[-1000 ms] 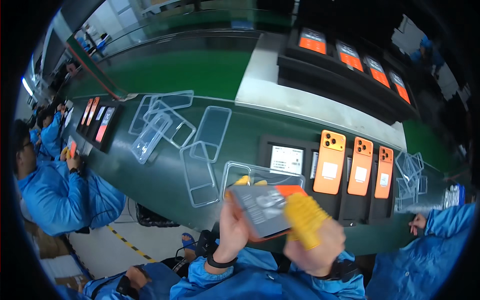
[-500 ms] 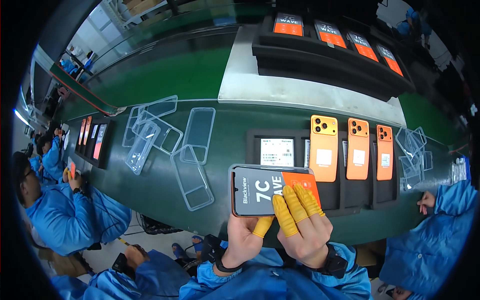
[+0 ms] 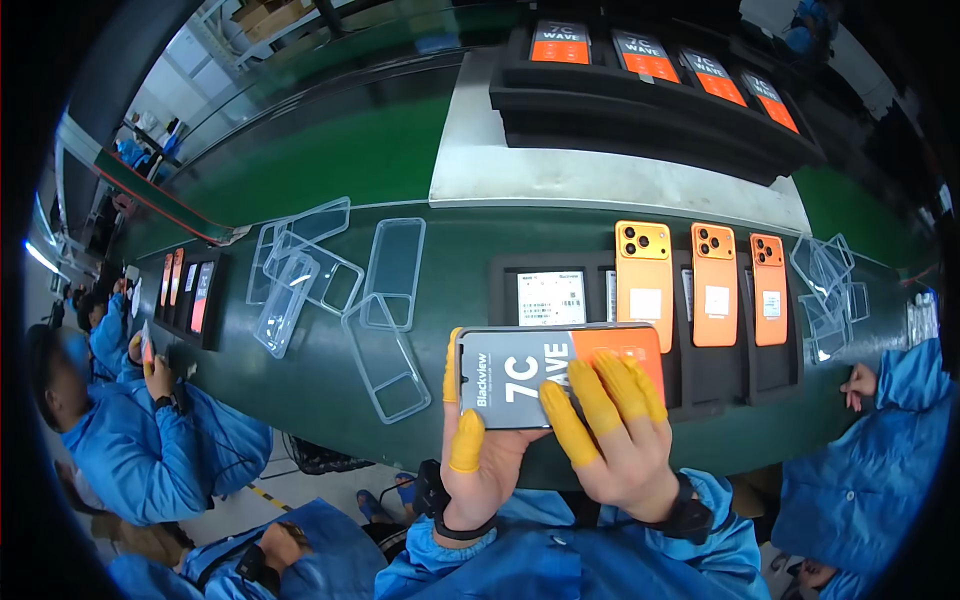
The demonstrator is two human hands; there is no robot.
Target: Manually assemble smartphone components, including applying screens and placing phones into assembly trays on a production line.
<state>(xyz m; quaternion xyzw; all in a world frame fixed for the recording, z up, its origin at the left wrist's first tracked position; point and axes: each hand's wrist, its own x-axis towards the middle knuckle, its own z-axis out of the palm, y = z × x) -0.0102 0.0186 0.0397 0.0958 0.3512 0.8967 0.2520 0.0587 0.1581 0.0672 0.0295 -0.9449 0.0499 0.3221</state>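
A smartphone (image 3: 505, 400) lies level in front of me, face up, a grey-and-orange printed film over its screen. My left hand (image 3: 485, 480) is closed around its left end; the thumb sits at the near corner and a finger shows along the left edge. Across the film's orange part rest the fingers of my right hand (image 3: 630, 450), somewhat spread, with its thumb hidden. Both hands wear yellow finger cots. Just beyond, a black slotted tray (image 3: 672, 385) holds a white-labelled item (image 3: 550, 298) and orange phones (image 3: 643, 285), backs up, with white stickers.
Clear phone cases (image 3: 385, 365) lie loosely left of the phone, and more clear cases (image 3: 826, 290) lie right of the tray. A raised black tray (image 3: 640, 115) of film-covered phones stands behind. Co-workers in blue sit at left (image 3: 170, 440) and right (image 3: 860, 470).
The left thumb has moved from the phone's near edge to its left corner, and a finger now shows at the left edge. The right hand's fingers have spread and shifted slightly right.
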